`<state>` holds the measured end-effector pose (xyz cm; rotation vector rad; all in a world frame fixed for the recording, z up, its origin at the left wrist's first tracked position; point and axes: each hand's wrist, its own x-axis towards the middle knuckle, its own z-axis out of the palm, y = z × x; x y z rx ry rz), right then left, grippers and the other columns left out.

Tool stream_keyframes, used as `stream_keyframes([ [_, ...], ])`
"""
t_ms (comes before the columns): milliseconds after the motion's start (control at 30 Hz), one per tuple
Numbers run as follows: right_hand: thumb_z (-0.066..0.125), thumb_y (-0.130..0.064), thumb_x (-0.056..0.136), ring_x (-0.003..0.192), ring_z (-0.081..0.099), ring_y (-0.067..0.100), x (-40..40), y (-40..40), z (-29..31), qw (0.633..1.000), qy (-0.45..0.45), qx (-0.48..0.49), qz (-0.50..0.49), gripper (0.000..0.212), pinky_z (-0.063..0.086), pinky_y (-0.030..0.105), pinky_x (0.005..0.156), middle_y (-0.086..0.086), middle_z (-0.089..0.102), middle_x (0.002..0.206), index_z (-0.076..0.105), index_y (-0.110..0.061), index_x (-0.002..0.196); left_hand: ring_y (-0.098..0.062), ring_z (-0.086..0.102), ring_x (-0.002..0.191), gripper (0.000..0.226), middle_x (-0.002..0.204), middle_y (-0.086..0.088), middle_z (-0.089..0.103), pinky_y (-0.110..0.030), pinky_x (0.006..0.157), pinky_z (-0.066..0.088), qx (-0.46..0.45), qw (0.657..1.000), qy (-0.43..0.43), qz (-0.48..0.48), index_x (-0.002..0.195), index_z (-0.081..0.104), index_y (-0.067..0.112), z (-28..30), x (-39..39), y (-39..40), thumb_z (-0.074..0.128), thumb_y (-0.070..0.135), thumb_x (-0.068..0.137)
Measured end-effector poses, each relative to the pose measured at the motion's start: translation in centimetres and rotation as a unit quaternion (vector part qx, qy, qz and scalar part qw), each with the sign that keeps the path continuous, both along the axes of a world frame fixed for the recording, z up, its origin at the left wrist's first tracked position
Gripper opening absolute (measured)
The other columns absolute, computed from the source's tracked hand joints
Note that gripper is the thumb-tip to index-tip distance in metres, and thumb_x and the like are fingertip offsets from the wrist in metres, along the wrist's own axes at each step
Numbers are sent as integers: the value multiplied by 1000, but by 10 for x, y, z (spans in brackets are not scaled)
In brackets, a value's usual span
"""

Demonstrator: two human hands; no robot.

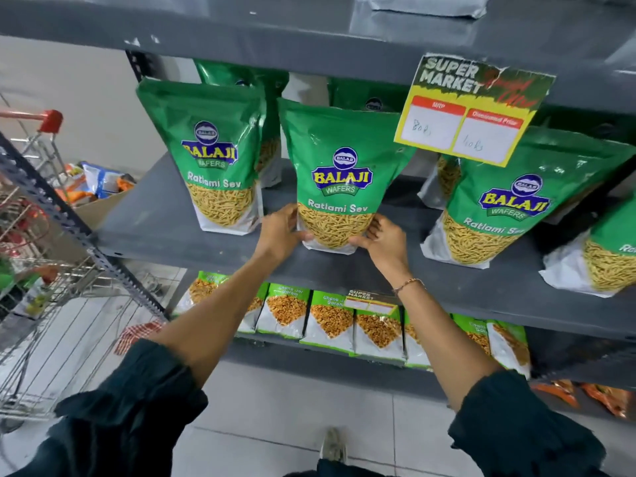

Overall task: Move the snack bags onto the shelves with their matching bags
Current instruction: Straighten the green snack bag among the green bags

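Note:
A green Balaji Ratlami Sev bag (339, 173) stands upright on the grey middle shelf (165, 222). My left hand (280, 232) grips its lower left corner and my right hand (382, 241) grips its lower right corner. A matching Ratlami Sev bag (211, 156) stands to its left, another (509, 204) leans to its right, and a fourth (605, 256) shows at the right edge. More of the same bags stand behind them.
A yellow price sign (471, 110) hangs from the shelf above. Chana Jor Garam packs (330, 318) line the lower shelf. A wire shopping cart (44, 270) with mixed snack bags stands on the left, next to a cardboard box (99, 201). Orange packets (599, 397) sit bottom right.

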<state>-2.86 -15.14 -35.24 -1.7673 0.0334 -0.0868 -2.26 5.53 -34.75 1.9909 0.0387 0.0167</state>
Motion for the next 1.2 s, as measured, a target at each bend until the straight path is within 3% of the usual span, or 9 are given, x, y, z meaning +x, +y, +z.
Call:
stream_keyframes([
  [100, 76, 8, 64, 95, 59, 14, 6, -15, 2, 1000, -11, -16, -15, 55, 48, 3, 70, 4, 61, 106, 55, 3, 114, -23, 64, 109, 65, 118, -16, 68, -47, 97, 51, 13, 1000, -14, -6, 118, 58, 5, -10, 18, -14, 83, 1, 58],
  [300, 75, 5, 66, 96, 60, 15, 13, -25, -5, 999, -12, -35, -18, 53, 48, 3, 73, 12, 64, 112, 55, 1, 115, -26, 66, 105, 57, 113, -17, 70, -47, 94, 53, 35, 999, -17, 2, 110, 62, 3, -14, 28, -29, 84, 5, 57],
  [633, 74, 2, 69, 102, 59, 14, 11, -27, -6, 999, -12, -53, -8, 51, 45, 1, 75, 13, 63, 119, 54, -2, 117, -25, 61, 114, 65, 124, -15, 64, -42, 103, 46, 7, 999, 1, -31, 124, 54, 6, -13, 23, -29, 81, 6, 65],
  [700, 73, -1, 70, 105, 59, 15, 10, -27, -6, 998, -11, -68, -9, 50, 46, 6, 81, 11, 63, 120, 54, -3, 117, -25, 62, 112, 60, 123, -15, 65, -33, 101, 45, 5, 1000, 7, -30, 122, 55, 4, -11, 22, -30, 78, 3, 67],
  [800, 73, 0, 70, 109, 60, 20, 11, -27, -5, 998, -5, -70, -5, 51, 46, 26, 94, 14, 63, 121, 54, -4, 117, -25, 63, 110, 57, 121, -14, 66, -29, 97, 45, 17, 999, 9, -28, 121, 56, 6, -8, 20, -32, 78, 4, 68],
  [1000, 72, -1, 72, 114, 58, 20, 8, -28, -2, 997, 4, -79, 9, 55, 44, 29, 99, 14, 60, 126, 50, -5, 123, -30, 61, 113, 56, 122, -15, 66, -45, 102, 47, 56, 998, 10, -32, 122, 54, 8, -7, 20, -32, 77, 9, 70],
  [1200, 69, -17, 79, 119, 54, 22, -6, -29, 10, 989, 1, -146, 23, 57, 43, 35, 103, 12, 56, 131, 43, -9, 130, -38, 53, 120, 49, 129, -19, 59, -39, 96, 42, 120, 992, 26, -37, 131, 43, 6, 10, 5, -40, 61, 16, 87],
])
